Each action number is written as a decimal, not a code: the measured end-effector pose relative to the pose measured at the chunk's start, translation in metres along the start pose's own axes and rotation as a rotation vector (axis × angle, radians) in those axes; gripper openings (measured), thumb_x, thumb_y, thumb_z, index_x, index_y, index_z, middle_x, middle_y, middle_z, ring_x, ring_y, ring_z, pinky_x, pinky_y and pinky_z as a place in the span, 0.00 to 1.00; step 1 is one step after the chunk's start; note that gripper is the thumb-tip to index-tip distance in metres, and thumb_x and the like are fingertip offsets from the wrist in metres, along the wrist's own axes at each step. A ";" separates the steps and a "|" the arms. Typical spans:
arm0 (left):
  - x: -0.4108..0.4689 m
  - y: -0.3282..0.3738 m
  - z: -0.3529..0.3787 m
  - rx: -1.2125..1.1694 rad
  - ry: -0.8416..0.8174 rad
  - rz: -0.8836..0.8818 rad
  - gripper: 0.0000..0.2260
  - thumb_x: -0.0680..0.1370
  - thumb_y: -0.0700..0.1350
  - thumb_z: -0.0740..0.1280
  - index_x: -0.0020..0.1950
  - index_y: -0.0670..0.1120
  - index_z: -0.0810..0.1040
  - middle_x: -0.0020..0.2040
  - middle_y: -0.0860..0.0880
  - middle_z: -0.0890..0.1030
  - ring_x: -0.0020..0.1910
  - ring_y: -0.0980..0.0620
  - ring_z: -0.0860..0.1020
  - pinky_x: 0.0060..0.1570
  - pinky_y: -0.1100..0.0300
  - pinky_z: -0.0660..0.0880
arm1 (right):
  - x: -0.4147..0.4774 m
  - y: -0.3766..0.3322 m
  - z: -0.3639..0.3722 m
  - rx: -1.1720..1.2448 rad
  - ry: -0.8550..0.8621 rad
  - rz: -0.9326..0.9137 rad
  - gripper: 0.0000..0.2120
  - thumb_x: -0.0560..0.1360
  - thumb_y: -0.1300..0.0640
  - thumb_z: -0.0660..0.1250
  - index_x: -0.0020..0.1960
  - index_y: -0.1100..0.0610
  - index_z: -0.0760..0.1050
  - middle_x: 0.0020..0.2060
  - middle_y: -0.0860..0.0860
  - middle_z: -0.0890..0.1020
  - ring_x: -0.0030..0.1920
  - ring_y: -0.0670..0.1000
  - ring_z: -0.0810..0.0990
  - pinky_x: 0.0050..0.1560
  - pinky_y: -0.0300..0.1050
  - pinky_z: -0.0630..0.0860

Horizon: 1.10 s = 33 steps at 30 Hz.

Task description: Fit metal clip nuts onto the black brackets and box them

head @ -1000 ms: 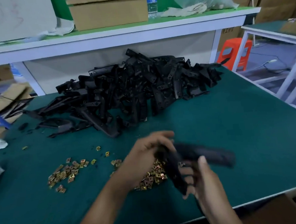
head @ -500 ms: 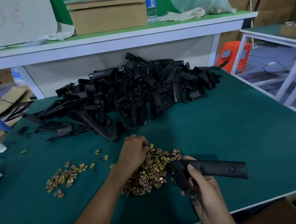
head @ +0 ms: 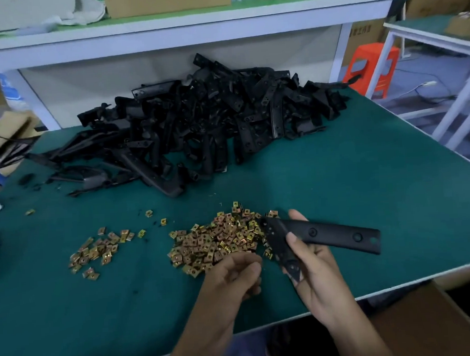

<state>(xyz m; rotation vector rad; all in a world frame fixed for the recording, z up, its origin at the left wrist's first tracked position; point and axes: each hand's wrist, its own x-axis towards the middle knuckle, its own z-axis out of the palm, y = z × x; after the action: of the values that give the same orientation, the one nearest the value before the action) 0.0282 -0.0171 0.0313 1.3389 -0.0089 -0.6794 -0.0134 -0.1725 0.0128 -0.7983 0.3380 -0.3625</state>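
Right hand (head: 314, 272): grips black bracket (head: 331, 234) at its bend | Left hand (head: 234, 277): fingers curled, contents cannot be told | Clip nuts (head: 218, 242): heap just beyond left hand | Bracket pile (head: 211, 118): well beyond both hands, on green surface (head: 338, 177)

A heap of black plastic brackets (head: 211, 118) lies at the back of the green felt table (head: 366, 183); before it, a large pile of gold metal clip nuts (head: 218, 239), a smaller pile (head: 98, 249) leftward.
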 end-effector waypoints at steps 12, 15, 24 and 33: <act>-0.003 -0.005 0.026 -0.181 0.052 -0.027 0.08 0.78 0.33 0.69 0.56 0.38 0.79 0.41 0.43 0.84 0.39 0.52 0.84 0.39 0.63 0.80 | -0.002 0.001 -0.007 -0.011 -0.079 0.045 0.21 0.72 0.62 0.71 0.65 0.57 0.81 0.61 0.61 0.83 0.56 0.55 0.85 0.50 0.46 0.83; -0.002 -0.005 0.025 -0.149 0.045 -0.008 0.08 0.78 0.33 0.70 0.56 0.39 0.79 0.41 0.44 0.84 0.39 0.52 0.83 0.40 0.63 0.80 | -0.002 0.000 -0.007 -0.030 -0.096 0.044 0.23 0.73 0.62 0.71 0.68 0.59 0.78 0.60 0.61 0.84 0.56 0.55 0.86 0.47 0.45 0.83; 0.004 0.006 0.019 0.011 -0.091 0.106 0.17 0.70 0.40 0.75 0.59 0.48 0.81 0.38 0.44 0.83 0.38 0.51 0.82 0.41 0.61 0.80 | -0.002 0.001 -0.005 -0.102 -0.153 0.086 0.21 0.76 0.58 0.70 0.68 0.53 0.79 0.59 0.62 0.84 0.52 0.56 0.85 0.39 0.47 0.82; 0.056 0.047 -0.009 0.746 -0.167 0.254 0.09 0.82 0.55 0.64 0.56 0.56 0.82 0.45 0.55 0.86 0.38 0.62 0.80 0.36 0.70 0.75 | 0.005 0.004 -0.009 0.089 -0.015 0.073 0.21 0.74 0.60 0.68 0.66 0.55 0.81 0.60 0.57 0.84 0.56 0.53 0.85 0.48 0.45 0.83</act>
<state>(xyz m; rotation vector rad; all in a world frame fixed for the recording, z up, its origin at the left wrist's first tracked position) 0.0981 -0.0317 0.0497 1.9422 -0.6080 -0.5871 -0.0123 -0.1778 0.0033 -0.6997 0.3343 -0.3012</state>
